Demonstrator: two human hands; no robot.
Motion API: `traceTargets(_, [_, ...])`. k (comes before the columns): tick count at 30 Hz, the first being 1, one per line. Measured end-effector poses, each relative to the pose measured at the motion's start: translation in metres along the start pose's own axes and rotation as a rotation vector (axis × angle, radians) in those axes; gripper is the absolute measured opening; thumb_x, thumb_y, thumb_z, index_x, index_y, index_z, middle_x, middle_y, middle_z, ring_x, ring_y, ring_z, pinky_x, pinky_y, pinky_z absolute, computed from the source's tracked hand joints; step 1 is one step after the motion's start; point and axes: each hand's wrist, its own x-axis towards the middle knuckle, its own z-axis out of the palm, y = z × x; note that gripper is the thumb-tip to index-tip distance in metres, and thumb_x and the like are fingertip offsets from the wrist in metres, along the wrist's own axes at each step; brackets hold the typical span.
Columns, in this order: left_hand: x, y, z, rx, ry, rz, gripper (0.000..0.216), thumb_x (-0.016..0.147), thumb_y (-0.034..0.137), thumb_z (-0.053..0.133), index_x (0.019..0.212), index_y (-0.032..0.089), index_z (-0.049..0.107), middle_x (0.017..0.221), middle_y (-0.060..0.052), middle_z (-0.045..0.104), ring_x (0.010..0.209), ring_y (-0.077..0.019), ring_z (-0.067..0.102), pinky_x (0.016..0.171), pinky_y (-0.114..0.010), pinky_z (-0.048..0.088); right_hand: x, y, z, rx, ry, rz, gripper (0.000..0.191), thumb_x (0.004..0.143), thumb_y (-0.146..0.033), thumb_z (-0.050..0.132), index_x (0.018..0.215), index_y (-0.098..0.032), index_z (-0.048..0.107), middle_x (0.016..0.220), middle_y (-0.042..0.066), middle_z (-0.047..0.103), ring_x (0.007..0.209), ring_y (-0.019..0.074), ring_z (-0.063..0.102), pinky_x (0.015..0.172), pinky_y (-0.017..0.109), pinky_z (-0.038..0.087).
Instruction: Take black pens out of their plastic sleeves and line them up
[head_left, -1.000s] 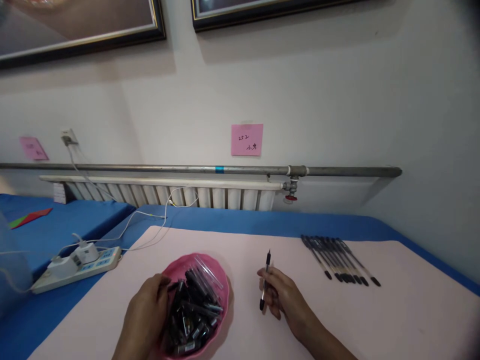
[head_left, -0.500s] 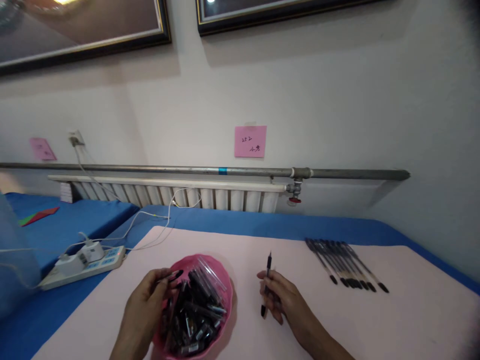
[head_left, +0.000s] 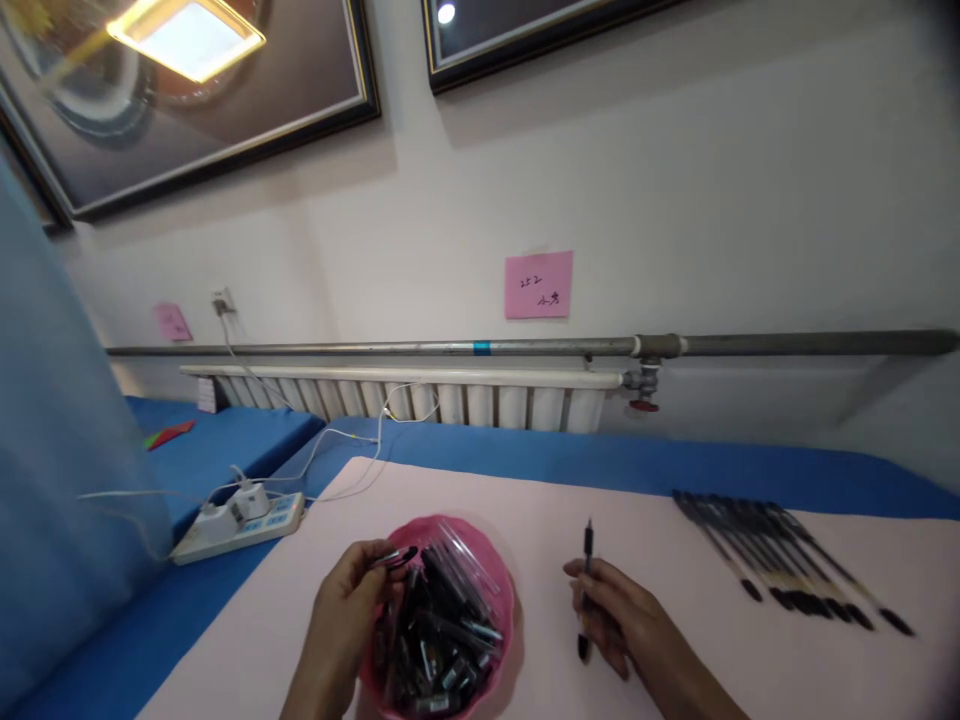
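Observation:
A pink bowl (head_left: 504, 590) full of black pen parts sits on the pale pink mat (head_left: 750, 660). My left hand (head_left: 345, 610) is at the bowl's left rim, its fingers pinched on one small dark pen part (head_left: 397, 557) lifted just above the pile. To the right of the bowl my right hand (head_left: 619, 615) rests on the mat, closed round a black pen (head_left: 586, 555) held upright with its tip pointing away from me. A row of several finished black pens (head_left: 780, 555) lies side by side at the right.
A white power strip (head_left: 240, 522) with plugged chargers and white cables lies on the blue cloth at the left. Behind the table run a radiator (head_left: 420, 395) and a grey pipe (head_left: 525, 347). A pink note (head_left: 538, 285) is stuck on the wall. A blurred blue shape fills the left edge.
My left hand came out of the bowl's pile holding a small pen part at the rim. The view swung left and up; my right hand kept its pen.

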Motion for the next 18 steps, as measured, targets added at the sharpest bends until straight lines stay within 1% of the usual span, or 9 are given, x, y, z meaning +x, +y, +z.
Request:
traceTargets(5, [0.0,-0.003,0.0,0.018,-0.048,-0.009,0.022,0.063,0.026,0.066,0.083,0.017,0.062,0.077,-0.003,0.071,0.072,-0.0188,0.066,0.069,-0.03,0.052,-0.003,0.0,0.004,-0.03,0.0,-0.02,0.022,0.073,-0.034,0.054,0.086,-0.016,0.06,0.057,-0.005,0.053,0.037,0.0071,0.044,0.028,0.015,0.026])
traceTargets(7, [-0.001,-0.002,0.0,0.014,-0.033,-0.02,0.022,0.063,0.025,0.066,0.083,0.018,0.062,0.077,-0.003,0.072,0.07,-0.0184,0.066,0.069,-0.03,0.052,-0.003,0.0,0.004,-0.034,0.003,-0.023,0.023,0.073,-0.034,0.053,0.086,-0.017,0.06,0.058,-0.005,0.053,0.037,0.0071,0.044,0.028,0.015,0.025])
traceTargets(11, [0.003,0.0,-0.004,0.013,0.036,-0.006,0.023,0.062,0.025,0.065,0.084,0.017,0.062,0.079,-0.003,0.071,0.069,-0.017,0.065,0.07,-0.03,0.051,-0.003,0.0,0.003,-0.029,-0.005,-0.009,0.024,0.073,-0.035,0.054,0.087,-0.016,0.061,0.058,-0.005,0.053,0.038,0.0069,0.044,0.029,0.015,0.026])
traceTargets(14, [0.007,0.002,-0.011,0.005,0.137,0.05,0.028,0.061,0.03,0.065,0.086,0.016,0.062,0.077,-0.002,0.069,0.068,-0.0165,0.064,0.069,-0.03,0.05,-0.003,0.001,0.001,-0.019,-0.012,0.002,0.026,0.073,-0.036,0.054,0.089,-0.016,0.06,0.054,-0.006,0.05,0.036,0.0056,0.039,0.029,0.014,0.024])
traceTargets(16, [0.01,0.003,-0.015,0.002,0.181,0.092,0.031,0.061,0.035,0.065,0.085,0.015,0.062,0.074,-0.003,0.068,0.066,-0.0166,0.063,0.068,-0.031,0.049,-0.002,0.003,-0.001,-0.026,-0.007,0.017,0.027,0.073,-0.036,0.056,0.09,-0.016,0.059,0.054,-0.006,0.05,0.037,0.0057,0.04,0.029,0.014,0.024])
traceTargets(18, [0.011,0.003,-0.017,0.021,0.188,0.123,0.032,0.063,0.037,0.063,0.086,0.015,0.061,0.073,-0.003,0.066,0.064,-0.0165,0.061,0.068,-0.032,0.048,-0.001,0.005,-0.002,-0.02,0.008,0.016,0.028,0.074,-0.036,0.057,0.094,-0.016,0.059,0.06,-0.003,0.054,0.042,0.0071,0.045,0.033,0.015,0.029])
